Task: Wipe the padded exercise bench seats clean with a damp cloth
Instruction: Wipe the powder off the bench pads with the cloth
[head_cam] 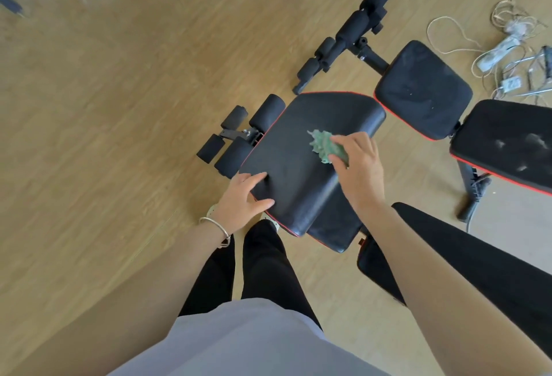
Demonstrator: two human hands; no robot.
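A black padded bench seat (301,148) with red piping lies in the middle of the view. My right hand (358,166) grips a crumpled green cloth (324,144) and holds it against the seat's right side. My left hand (243,201) rests on the seat's near left corner, fingers spread and straight, thumb along the edge. A second bench stands to the right, with a smaller black seat pad (424,89) and a longer back pad (507,142), both showing pale dusty smears.
Black foam leg rollers (239,139) stick out left of the near bench, and more rollers (352,29) extend behind the far one. White cables and a power strip (501,50) lie on the wooden floor at the upper right. My legs stand just in front of the bench.
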